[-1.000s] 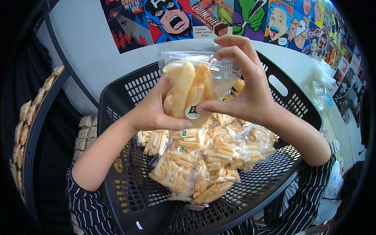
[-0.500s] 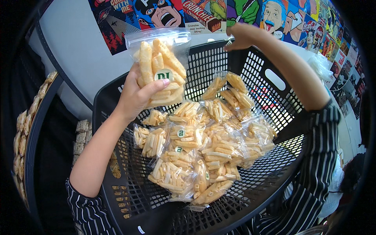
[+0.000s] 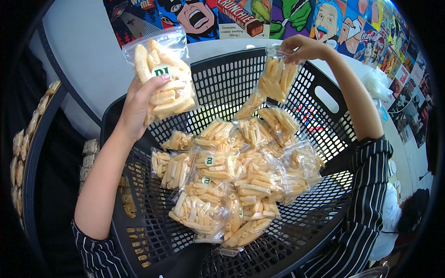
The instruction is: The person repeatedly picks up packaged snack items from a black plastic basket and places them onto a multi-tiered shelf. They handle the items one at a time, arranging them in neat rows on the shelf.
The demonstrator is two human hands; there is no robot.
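My left hand (image 3: 141,104) grips a clear zip bag of pale yellow puffed snack sticks (image 3: 172,95), thumb resting by its round label, raised above the basket's left rim. At the far side, my right hand (image 3: 299,48) pinches the top of a second snack bag (image 3: 278,76), which hangs upright inside the basket. Below both hands, a black plastic basket (image 3: 222,69) with slotted walls holds a heap of several more snack bags (image 3: 215,164). Some carry round green-and-white labels; others show none.
A dark-edged shelf (image 3: 34,125) with packed goods stands at the left, and more packages (image 3: 89,157) lie beside the basket. Colourful posters (image 3: 255,18) cover the far wall. Clear plastic (image 3: 378,81) lies at the right, near a white surface (image 3: 403,139).
My right hand has come down and taken hold of a snack bag at the basket's far side, lifting it upright. My left hand has shifted left with its bag.
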